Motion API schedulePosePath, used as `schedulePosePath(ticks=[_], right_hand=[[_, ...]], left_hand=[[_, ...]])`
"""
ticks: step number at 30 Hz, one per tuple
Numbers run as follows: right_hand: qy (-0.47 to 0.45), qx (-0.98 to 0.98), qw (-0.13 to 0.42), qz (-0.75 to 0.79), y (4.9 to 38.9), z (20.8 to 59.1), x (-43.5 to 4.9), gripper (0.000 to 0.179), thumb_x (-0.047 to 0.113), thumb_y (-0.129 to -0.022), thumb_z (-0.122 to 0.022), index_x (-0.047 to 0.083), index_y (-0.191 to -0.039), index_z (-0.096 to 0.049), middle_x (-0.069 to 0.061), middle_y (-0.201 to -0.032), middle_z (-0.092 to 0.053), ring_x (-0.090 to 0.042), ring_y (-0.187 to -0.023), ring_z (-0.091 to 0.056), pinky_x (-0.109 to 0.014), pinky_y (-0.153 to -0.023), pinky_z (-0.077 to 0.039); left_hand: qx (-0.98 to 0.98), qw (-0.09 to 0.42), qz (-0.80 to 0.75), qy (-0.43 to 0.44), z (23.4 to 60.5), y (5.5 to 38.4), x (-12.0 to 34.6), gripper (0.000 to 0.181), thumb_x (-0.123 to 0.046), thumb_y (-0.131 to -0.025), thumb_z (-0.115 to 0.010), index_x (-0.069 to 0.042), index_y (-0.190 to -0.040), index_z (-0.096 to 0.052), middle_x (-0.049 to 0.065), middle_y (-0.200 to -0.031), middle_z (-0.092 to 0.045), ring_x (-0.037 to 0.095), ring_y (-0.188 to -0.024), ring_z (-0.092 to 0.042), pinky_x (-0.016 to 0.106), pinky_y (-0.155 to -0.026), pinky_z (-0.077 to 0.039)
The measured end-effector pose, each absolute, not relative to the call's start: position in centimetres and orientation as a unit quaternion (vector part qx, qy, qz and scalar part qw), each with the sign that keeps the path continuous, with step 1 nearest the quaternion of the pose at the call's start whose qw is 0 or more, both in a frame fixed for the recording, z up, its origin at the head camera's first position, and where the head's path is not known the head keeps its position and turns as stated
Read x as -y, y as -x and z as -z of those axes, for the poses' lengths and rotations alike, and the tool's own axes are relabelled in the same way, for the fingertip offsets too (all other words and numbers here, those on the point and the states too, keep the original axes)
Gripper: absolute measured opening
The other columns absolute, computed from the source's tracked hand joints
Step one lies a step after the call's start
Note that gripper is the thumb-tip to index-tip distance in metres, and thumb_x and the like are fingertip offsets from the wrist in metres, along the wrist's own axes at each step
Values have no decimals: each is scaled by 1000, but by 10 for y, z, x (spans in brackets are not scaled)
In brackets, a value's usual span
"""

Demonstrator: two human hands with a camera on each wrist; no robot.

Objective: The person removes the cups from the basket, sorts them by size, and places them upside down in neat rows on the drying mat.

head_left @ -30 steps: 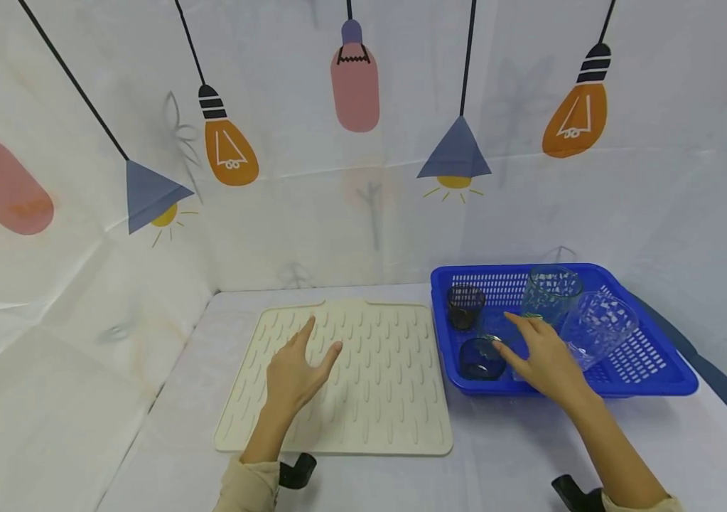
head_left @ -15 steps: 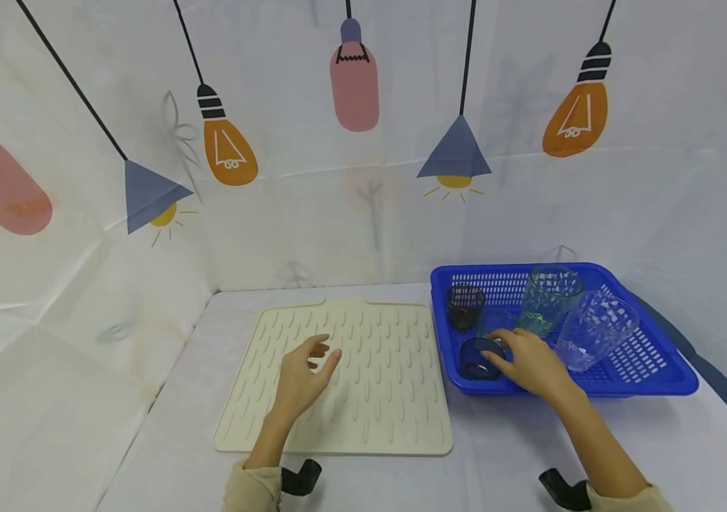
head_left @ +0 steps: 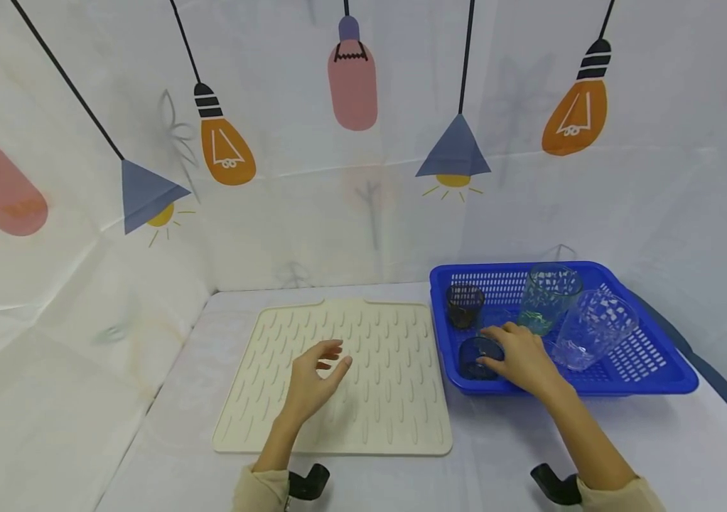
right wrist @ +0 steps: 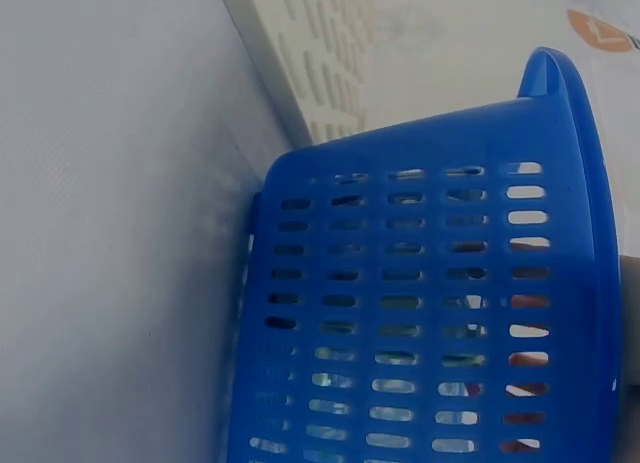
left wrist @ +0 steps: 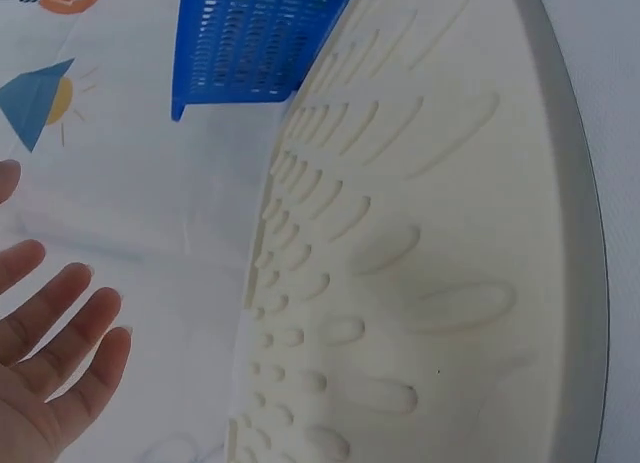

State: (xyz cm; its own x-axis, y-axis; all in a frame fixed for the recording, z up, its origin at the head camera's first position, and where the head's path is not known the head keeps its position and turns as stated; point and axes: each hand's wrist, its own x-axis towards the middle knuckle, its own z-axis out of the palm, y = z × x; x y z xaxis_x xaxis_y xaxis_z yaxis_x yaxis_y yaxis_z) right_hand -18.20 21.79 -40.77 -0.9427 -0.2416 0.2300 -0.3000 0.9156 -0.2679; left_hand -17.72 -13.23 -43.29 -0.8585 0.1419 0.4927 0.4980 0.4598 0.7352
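My right hand (head_left: 526,360) is inside the blue plastic basket (head_left: 647,387), its thumb and fingers curled round the right side of a small dark blue drinking glass (head_left: 470,361). In the right wrist view the basket wall (right wrist: 400,223) hides most of that hand and the glass. My left hand (head_left: 313,384) hovers over the cream drying mat (head_left: 395,398) with relaxed, slightly bent fingers and nothing in them. The left wrist view shows its fingers (left wrist: 70,323) spread apart beside the ridged mat (left wrist: 450,203).
Also in the basket are a dark brown glass (head_left: 465,307) at the back left, a tall greenish glass (head_left: 548,299) and a tilted clear glass (head_left: 595,331). The mat lies left of the basket on a white-covered table (head_left: 478,455). A lamp-printed curtain (head_left: 363,206) hangs behind.
My right hand has moved left and lower in the basket, and its spread fingers have closed round the dark blue glass. My left hand has shifted slightly right and down, its fingers bending more.
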Motion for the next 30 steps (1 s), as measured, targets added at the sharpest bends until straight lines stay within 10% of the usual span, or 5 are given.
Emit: schedulePosePath(ticks=[30], right_hand=[[-238,932,-137,-236,199,384,-232,72,16,-73,-80,-7,-133,-46,-30,-129,-50,-48,-114,-49,-55,-86,-49]], left_hand=[[774,97,578,240,395,164,93,34,3,-85,-64,11,-117,-56,25,-104,-64,38,-91,-63,44,-76,-56]])
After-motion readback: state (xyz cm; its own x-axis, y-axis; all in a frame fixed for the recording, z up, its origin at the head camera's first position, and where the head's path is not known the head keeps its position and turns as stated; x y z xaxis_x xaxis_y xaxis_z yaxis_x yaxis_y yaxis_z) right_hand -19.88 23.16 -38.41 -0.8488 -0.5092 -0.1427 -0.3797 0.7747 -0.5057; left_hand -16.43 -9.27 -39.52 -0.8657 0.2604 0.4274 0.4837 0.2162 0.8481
